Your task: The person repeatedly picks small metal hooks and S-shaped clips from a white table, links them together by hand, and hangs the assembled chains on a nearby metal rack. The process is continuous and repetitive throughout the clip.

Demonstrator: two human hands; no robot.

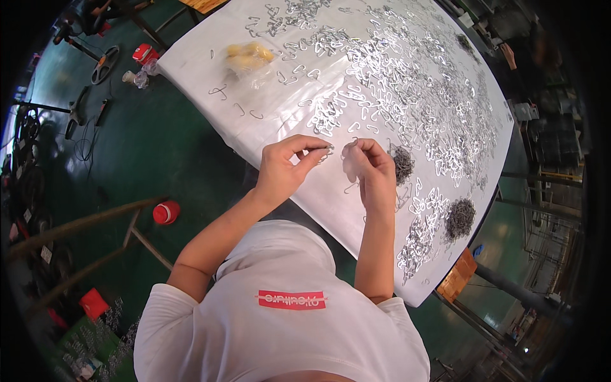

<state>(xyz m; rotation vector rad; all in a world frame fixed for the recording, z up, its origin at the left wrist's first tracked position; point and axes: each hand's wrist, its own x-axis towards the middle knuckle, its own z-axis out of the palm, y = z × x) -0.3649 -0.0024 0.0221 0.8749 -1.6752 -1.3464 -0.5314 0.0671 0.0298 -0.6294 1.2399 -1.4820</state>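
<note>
Both hands are raised over the near edge of a white-covered table (299,181), fingertips a short gap apart. My left hand (286,162) is closed in a pinch on a small metal hook (328,150), mostly hidden by the thumb and finger. My right hand (374,167) is also pinched, its fingertips slightly blurred, and what it holds does not show clearly. Just beyond the hands lies a cluster of silver hooks (326,116), shaped like carabiner bodies. Beside my right hand sits a dark pile of small wire parts (402,165).
Loose silver hooks (420,95) spread over the table's far and right parts. Another dark pile (460,218) sits near the right edge, by more hooks (420,245). A clear bag with yellow contents (248,58) lies at the far left. A red container (166,212) stands on the floor.
</note>
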